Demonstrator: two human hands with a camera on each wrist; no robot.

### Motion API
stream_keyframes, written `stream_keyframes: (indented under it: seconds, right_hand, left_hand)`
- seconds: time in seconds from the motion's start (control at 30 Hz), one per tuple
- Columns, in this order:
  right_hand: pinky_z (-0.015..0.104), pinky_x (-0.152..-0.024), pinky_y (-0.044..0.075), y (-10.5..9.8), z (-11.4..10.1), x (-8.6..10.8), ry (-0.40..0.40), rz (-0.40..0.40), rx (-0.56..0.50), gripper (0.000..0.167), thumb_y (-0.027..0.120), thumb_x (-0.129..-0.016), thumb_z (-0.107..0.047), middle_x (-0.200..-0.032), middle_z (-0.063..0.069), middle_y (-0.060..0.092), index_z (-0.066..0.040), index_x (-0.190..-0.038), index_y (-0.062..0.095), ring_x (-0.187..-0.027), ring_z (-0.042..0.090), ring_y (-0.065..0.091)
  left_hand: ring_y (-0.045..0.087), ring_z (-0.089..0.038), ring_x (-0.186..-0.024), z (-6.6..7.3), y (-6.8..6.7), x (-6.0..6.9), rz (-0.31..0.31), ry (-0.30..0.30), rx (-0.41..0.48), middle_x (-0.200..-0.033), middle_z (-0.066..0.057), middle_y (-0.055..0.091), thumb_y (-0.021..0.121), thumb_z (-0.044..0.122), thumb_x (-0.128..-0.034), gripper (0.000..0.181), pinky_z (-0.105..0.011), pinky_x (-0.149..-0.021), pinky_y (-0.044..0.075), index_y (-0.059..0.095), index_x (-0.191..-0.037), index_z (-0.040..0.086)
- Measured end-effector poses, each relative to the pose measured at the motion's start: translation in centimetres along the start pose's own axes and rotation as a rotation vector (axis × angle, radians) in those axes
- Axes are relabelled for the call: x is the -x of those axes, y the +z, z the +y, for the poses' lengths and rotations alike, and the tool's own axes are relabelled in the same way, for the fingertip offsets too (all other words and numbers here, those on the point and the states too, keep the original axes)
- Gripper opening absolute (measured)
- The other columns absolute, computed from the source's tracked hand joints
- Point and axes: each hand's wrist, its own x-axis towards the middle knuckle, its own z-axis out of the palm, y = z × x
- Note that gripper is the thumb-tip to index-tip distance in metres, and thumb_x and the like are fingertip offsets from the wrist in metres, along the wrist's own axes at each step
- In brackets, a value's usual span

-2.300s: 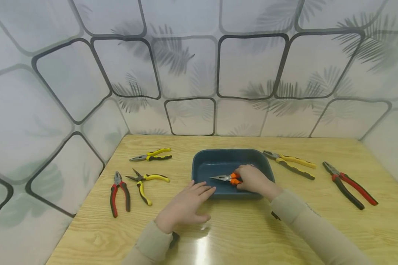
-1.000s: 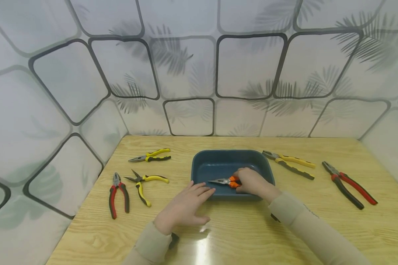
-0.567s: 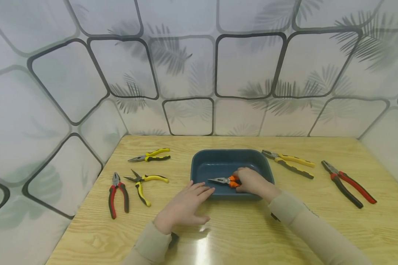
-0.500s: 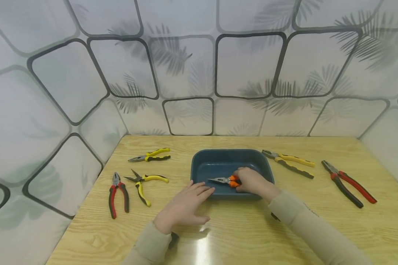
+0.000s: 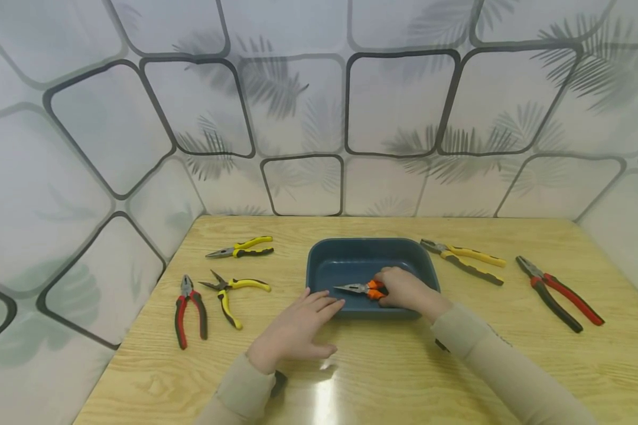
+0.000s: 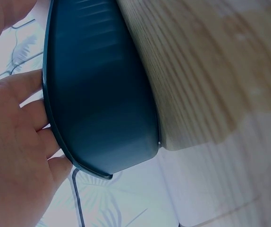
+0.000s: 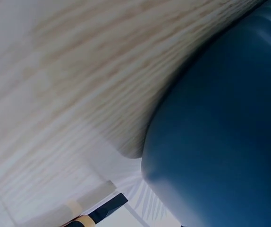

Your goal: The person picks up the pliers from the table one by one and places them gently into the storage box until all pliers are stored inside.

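In the head view, my right hand (image 5: 404,289) reaches into a dark blue tray (image 5: 372,314) and grips the orange handles of long-nose pliers (image 5: 357,288). Their pointed metal jaws face left, low over or on the tray floor; contact with it is unclear. My left hand (image 5: 298,327) lies at the tray's front left corner, fingers spread and fairly straight. The left wrist view shows its fingertips (image 6: 34,113) touching the tray rim from above the outer wall (image 6: 100,94). The right wrist view has only the tray's side (image 7: 220,127); hand and pliers are out of that view.
Left on the wooden table (image 5: 154,383) lie yellow long-nose pliers (image 5: 252,242), yellow bent-nose pliers (image 5: 223,292) and red-black pliers (image 5: 191,304). Right of the tray are yellow-grey pliers (image 5: 465,260) close to its rim, and larger red-black pliers (image 5: 558,295). A patterned wall (image 5: 303,186) stands behind.
Compared with the oldest frame, my right hand and the orange-handled pliers sit very slightly nearer the tray's front. My left hand stays in place. Otherwise only the head camera shifts a little.
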Motion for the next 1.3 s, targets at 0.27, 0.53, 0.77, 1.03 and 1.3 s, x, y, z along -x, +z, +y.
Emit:
stream_keyframes:
  seconds: [0.27,0.53,0.77,1.03,1.3]
  right_hand:
    - [0.037,-0.077,0.047,0.24,0.13,0.08,-0.052,0.014,0.008,0.040,0.073,-0.071,-0.017,-0.100,0.009,0.058,-0.001,-0.107,0.062,-0.090,0.024,0.056]
    - [0.036,-0.073,0.048,-0.02,0.10,0.29,-0.135,0.022,0.007,0.034,0.074,-0.070,-0.015,-0.091,0.005,0.058,-0.003,-0.101,0.065,-0.085,0.022,0.056]
    - [0.034,-0.073,0.047,-0.07,0.21,0.23,-0.173,0.023,0.020,0.032,0.075,-0.068,-0.013,-0.088,0.002,0.059,-0.004,-0.098,0.066,-0.082,0.019,0.056]
    - [0.033,-0.070,0.048,-0.13,0.33,0.19,-0.210,0.027,0.024,0.031,0.075,-0.068,-0.014,-0.085,0.001,0.059,-0.005,-0.096,0.067,-0.079,0.017,0.056]
    - [0.034,-0.073,0.048,-0.11,0.35,0.34,-0.188,0.022,-0.005,0.033,0.075,-0.069,-0.016,-0.091,0.003,0.060,-0.005,-0.099,0.066,-0.084,0.019,0.057]
  left_hand:
    - [0.028,-0.025,-0.126,0.19,-0.26,0.01,-0.012,-0.002,0.000,-0.132,-0.008,0.042,0.058,0.048,-0.0770,0.076,-0.050,-0.102,0.017,0.034,-0.137,0.010]
    - [0.027,-0.025,-0.126,0.12,-0.32,0.01,-0.019,-0.001,0.000,-0.133,-0.008,0.041,0.058,0.048,-0.0775,0.076,-0.050,-0.102,0.017,0.032,-0.138,0.009]
    - [0.027,-0.024,-0.126,0.20,-0.42,0.02,-0.026,-0.007,-0.011,-0.133,-0.008,0.041,0.057,0.050,-0.0773,0.077,-0.049,-0.103,0.016,0.032,-0.138,0.010]
    - [0.027,-0.024,-0.127,0.22,-0.34,0.04,-0.018,-0.006,-0.008,-0.133,-0.006,0.041,0.057,0.050,-0.0773,0.078,-0.050,-0.102,0.017,0.031,-0.138,0.010]
    - [0.028,-0.025,-0.126,0.18,-0.19,0.03,-0.005,0.001,-0.008,-0.132,-0.006,0.042,0.058,0.050,-0.0772,0.077,-0.050,-0.102,0.017,0.032,-0.138,0.010]
